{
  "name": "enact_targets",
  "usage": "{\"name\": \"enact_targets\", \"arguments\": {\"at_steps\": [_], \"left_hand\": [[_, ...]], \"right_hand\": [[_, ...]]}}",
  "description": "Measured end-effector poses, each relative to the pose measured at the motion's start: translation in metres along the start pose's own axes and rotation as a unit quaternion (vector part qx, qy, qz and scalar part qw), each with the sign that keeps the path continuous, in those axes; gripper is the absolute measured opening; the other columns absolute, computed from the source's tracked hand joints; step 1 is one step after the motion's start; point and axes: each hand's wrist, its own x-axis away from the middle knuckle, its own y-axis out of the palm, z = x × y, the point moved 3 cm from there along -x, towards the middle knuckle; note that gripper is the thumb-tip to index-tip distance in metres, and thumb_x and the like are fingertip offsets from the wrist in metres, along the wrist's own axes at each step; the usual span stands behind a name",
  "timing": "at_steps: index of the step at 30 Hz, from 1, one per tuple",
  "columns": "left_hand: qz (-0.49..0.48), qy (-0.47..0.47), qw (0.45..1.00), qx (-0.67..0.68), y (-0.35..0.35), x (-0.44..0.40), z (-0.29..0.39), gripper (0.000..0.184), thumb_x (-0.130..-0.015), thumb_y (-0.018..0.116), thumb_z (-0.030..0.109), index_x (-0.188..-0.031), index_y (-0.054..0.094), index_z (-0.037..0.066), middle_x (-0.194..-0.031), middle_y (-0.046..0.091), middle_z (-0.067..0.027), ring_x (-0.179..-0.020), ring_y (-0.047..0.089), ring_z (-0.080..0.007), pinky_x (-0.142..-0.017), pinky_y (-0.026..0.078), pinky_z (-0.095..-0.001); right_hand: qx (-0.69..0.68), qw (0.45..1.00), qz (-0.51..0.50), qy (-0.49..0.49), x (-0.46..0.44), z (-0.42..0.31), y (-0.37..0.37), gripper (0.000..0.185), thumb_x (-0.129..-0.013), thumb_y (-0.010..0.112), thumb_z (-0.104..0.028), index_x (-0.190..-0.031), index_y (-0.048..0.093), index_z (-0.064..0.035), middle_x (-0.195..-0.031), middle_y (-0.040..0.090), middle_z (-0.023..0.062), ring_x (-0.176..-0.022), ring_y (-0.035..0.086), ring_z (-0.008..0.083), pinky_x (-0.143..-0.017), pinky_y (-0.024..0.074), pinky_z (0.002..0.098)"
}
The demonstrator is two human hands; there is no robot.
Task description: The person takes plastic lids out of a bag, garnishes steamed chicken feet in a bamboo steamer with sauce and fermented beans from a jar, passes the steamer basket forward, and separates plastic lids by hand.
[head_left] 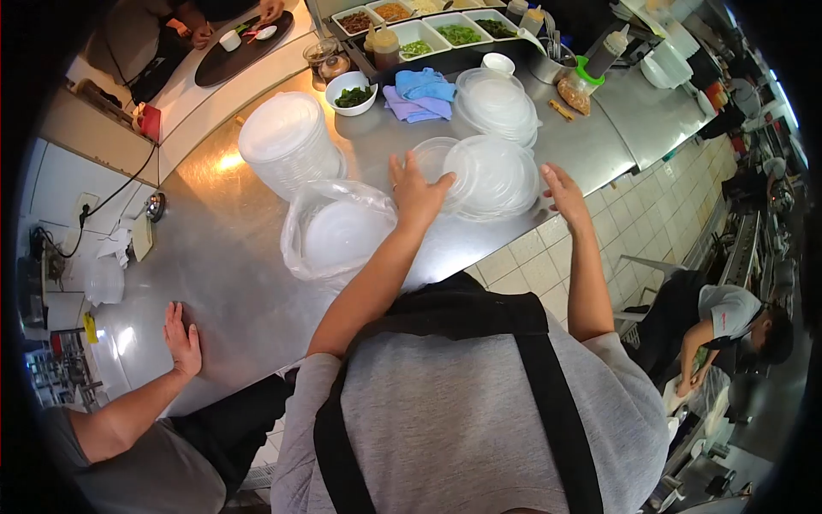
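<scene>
Flat clear plastic lids point(494, 177) lie in a pile near the counter's front edge. My left hand point(418, 190) is at the pile's left side, fingers spread, over a lid point(435, 158) that sticks out to the left. To the right of the pile my right hand point(562, 193) is raised with its fingers apart, holding nothing. Left of my left hand sits an open plastic bag point(295, 236) with white round lids or containers point(347, 233) inside. Behind it rises a tall stack of clear round containers point(285, 141). Another stack of lids point(497, 103) stands behind the pile.
Blue and purple cloths point(421, 92), a bowl of greens point(351, 93) and trays of toppings point(458, 32) are farther back. A green-lidded container point(582, 81) stands right. At left, another person's hand point(181, 341) rests on the steel counter point(227, 283). Another person bends at the right.
</scene>
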Motion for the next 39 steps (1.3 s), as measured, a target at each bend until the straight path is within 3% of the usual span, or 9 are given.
{"name": "enact_targets", "arguments": {"at_steps": [2,5,9,13,18,24,28,31,39], "left_hand": [[0.026,-0.02,0.999,-0.034,0.008,-0.001,-0.005,0.099,-0.066,0.076,0.045,-0.137,0.029,-0.006,-0.145,0.019,-0.0269,-0.135,0.02,-0.0376,-0.109,0.021,-0.0423],[-0.002,-0.018,0.998,-0.057,0.007,-0.01,-0.007,0.106,-0.063,0.077,0.049,-0.138,0.025,-0.006,-0.143,0.021,-0.0291,-0.133,0.023,-0.0392,-0.108,0.024,-0.0426],[-0.059,-0.009,0.998,-0.008,0.021,-0.006,0.004,0.107,-0.06,0.079,0.046,-0.137,0.027,-0.005,-0.136,0.034,-0.0272,-0.128,0.031,-0.0385,-0.105,0.028,-0.0424],[-0.028,-0.008,1.0,-0.006,0.023,0.015,0.016,0.103,-0.058,0.082,0.043,-0.135,0.033,-0.004,-0.133,0.038,-0.0234,-0.123,0.038,-0.0353,-0.102,0.033,-0.0421],[-0.044,0.066,0.995,0.064,0.02,0.045,-0.003,0.087,-0.066,0.081,0.031,-0.134,0.036,0.001,-0.131,0.041,-0.0186,-0.123,0.04,-0.0302,-0.103,0.033,-0.0396],[-0.121,-0.146,0.88,0.436,-0.001,0.075,0.012,0.082,-0.067,0.079,0.014,-0.135,0.035,0.002,-0.127,0.048,-0.0151,-0.121,0.044,-0.0231,-0.1,0.037,-0.0354],[-0.106,-0.074,0.919,0.372,-0.006,0.08,0.021,0.088,-0.066,0.08,0.015,-0.138,0.03,0.003,-0.13,0.044,-0.0164,-0.121,0.043,-0.0257,-0.102,0.036,-0.0363],[-0.065,-0.011,0.953,0.294,-0.009,0.09,0.023,0.098,-0.063,0.082,0.018,-0.14,0.024,0.003,-0.133,0.04,-0.0182,-0.123,0.041,-0.0291,-0.104,0.033,-0.0374],[-0.009,0.124,0.988,0.086,-0.024,0.098,0.03,0.111,-0.061,0.081,0.022,-0.144,0.009,0.004,-0.142,0.023,-0.0234,-0.131,0.026,-0.0374,-0.109,0.023,-0.041]], "right_hand": [[-0.074,0.996,-0.027,0.041,0.0,-0.007,0.009,0.088,-0.078,0.053,-0.066,-0.131,0.044,0.0033,-0.115,0.058,0.0202,-0.081,0.062,0.0222,-0.055,0.0498,0.0305],[-0.09,0.988,-0.102,0.076,-0.004,-0.017,0.023,0.084,-0.08,0.05,-0.065,-0.136,0.04,-0.0038,-0.131,0.049,0.0151,-0.107,0.054,0.0284,-0.06,0.0511,0.0314],[-0.106,0.979,-0.168,0.053,-0.01,-0.03,0.037,0.097,-0.078,0.052,-0.067,-0.139,0.029,0.0052,-0.134,0.043,0.0235,-0.113,0.051,0.0297,-0.061,0.0509,0.031],[-0.057,0.977,-0.201,-0.037,-0.021,-0.029,0.05,0.096,-0.08,0.051,-0.065,-0.139,0.028,0.0071,-0.136,0.039,0.027,-0.123,0.044,0.0341,-0.096,0.0404,0.0356],[0.005,0.951,-0.287,-0.11,0.001,-0.052,0.047,0.091,-0.079,0.052,-0.065,-0.135,0.035,0.005,-0.126,0.049,0.0293,-0.12,0.047,0.0356,-0.101,0.0351,0.0367],[-0.102,0.917,-0.363,-0.131,0.003,-0.042,0.067,0.083,-0.08,0.061,-0.054,-0.134,0.038,0.0044,-0.124,0.051,0.0253,-0.119,0.048,0.0321,-0.101,0.0349,0.0351],[-0.251,0.846,-0.467,-0.06,-0.002,-0.053,0.068,0.086,-0.076,0.072,-0.039,-0.139,0.03,0.001,-0.13,0.045,0.019,-0.121,0.044,0.0271,-0.103,0.0317,0.0346],[-0.379,0.82,-0.412,-0.117,0.002,-0.052,0.065,0.097,-0.07,0.077,-0.03,-0.144,0.02,-0.0025,-0.136,0.037,0.0155,-0.124,0.039,0.0255,-0.104,0.0308,0.0354],[-0.311,0.829,-0.362,-0.293,0.039,-0.066,0.05,0.102,-0.066,0.08,-0.02,-0.144,0.017,-0.0046,-0.137,0.035,0.0159,-0.126,0.036,0.026,-0.106,0.028,0.0349]]}}
